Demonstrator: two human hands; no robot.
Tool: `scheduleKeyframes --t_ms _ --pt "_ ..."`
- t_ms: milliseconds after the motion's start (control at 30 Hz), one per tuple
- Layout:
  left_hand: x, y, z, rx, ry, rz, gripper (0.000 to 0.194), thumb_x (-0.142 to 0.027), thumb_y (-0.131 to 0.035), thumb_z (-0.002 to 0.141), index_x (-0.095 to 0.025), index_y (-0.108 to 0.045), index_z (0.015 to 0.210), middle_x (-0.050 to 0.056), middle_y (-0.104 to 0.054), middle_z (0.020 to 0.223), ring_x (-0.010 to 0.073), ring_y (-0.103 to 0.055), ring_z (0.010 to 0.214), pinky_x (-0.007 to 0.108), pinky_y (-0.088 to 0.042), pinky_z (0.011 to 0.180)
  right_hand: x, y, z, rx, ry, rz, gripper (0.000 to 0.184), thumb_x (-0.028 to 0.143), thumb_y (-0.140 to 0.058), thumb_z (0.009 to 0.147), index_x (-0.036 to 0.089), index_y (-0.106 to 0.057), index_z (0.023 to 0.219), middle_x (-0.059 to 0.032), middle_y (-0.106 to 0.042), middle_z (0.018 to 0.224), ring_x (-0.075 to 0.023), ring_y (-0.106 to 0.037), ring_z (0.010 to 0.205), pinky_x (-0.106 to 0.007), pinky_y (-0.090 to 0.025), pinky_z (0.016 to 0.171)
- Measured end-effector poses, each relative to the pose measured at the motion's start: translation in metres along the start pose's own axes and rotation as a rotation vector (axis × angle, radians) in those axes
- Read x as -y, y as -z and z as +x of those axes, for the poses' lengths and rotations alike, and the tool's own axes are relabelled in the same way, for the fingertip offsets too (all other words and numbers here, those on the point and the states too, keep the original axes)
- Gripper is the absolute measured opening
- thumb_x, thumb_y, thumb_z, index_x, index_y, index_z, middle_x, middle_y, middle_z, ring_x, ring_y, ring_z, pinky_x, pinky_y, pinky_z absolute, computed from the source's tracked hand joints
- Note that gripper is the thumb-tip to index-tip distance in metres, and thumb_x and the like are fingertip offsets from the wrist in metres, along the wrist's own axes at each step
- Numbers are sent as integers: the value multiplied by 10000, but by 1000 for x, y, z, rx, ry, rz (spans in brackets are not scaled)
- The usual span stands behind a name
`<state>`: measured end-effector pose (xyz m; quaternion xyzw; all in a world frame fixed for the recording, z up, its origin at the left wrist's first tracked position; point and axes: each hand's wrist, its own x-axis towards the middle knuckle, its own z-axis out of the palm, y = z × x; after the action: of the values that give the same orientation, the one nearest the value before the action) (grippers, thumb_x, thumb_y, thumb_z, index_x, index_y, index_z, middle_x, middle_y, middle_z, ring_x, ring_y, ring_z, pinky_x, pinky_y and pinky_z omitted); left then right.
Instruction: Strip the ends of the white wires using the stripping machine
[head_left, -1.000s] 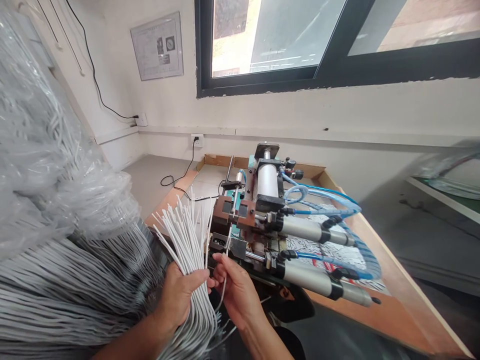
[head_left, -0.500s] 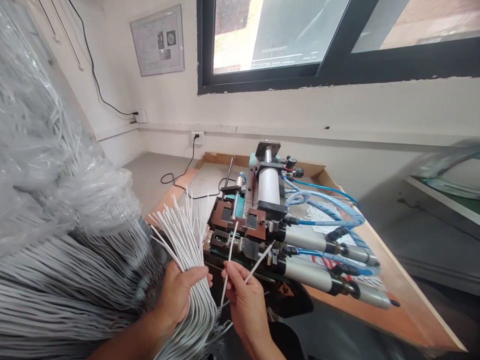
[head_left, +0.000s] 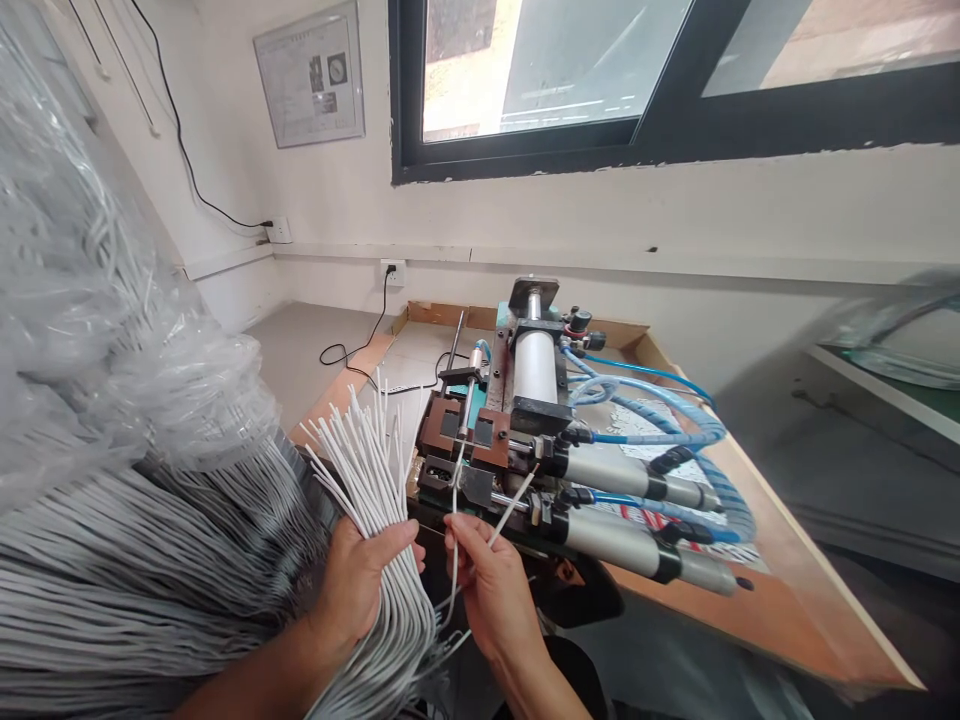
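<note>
My left hand is closed around a thick bundle of light grey cables, whose ends fan out above the thumb. To its right, my right hand pinches a single cable between thumb and fingertips. That cable runs up between the jaws of a pneumatic wire-stripping machine, and its tip is hidden there. A second cable passes through the same hand and slants up to the right, with a paler tip. Its end lies in front of the machine's lower cylinder.
Masses of grey cable under clear plastic wrap fill the left side. Blue air hoses loop behind the horizontal cylinders. A wooden-edged tray surrounds the machine. A shelf stands at the right.
The jaws have closed in on the pinched cable, and the rods at the right cylinders have shifted left. The cable's upper end has gone into the machine. Both hands stay nearly where they were.
</note>
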<state>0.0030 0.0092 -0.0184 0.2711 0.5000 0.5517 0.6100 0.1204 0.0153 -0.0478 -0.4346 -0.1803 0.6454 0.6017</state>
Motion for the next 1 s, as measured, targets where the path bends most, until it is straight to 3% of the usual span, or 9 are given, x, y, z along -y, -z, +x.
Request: scheduleKeyframes --t_ms 133,267,400,467,667,1000 --pt "2 -2 -2 42 -32 12 136 -169 -696 560 -123 -614 659 5 -626 530 157 -576 494 277 -472 514 1 -6 0 132 -4 -44 273 372 -716 592 129 -665 705 52 -428 453 -73 -352 441 -213 -313 459" --pt "5 -3 -4 164 -127 71 168 -120 -664 584 -114 -663 752 30 -677 687 179 -594 639 293 -476 643 0 -10 -1 198 21 -166 273 378 -728 564 129 -668 659 24 -495 496 -79 -387 453 -221 -322 467" --pt "5 -4 -7 185 -171 100 159 -114 -655 595 -124 -671 753 31 -685 721 205 -600 722 312 -466 724 -4 -8 -7 152 231 -282 229 369 -667 653 141 -666 673 7 -540 549 -105 -435 517 -231 -362 509" --pt "5 -3 -8 163 -137 76 124 -125 -662 591 -127 -664 715 29 -680 682 202 -607 676 315 -476 692 -6 -6 -10 87 265 -242 220 367 -655 671 149 -658 699 -1 -566 581 -110 -456 530 -228 -371 512" --pt "2 2 -5 -10 -26 -21 125 -161 -701 556 -124 -621 644 11 -645 557 192 -621 560 329 -508 591 -8 1 -12 -45 109 -36 220 348 -710 615 145 -642 666 -2 -579 561 -54 -389 437 -165 -281 398" --pt "-1 2 -5 -24 -17 -39 147 -162 -699 560 -126 -598 660 -7 -625 535 187 -626 525 318 -509 560 5 -4 -3 -18 -21 77 231 313 -739 558 116 -628 606 26 -508 483 -26 -313 389 -147 -184 345"
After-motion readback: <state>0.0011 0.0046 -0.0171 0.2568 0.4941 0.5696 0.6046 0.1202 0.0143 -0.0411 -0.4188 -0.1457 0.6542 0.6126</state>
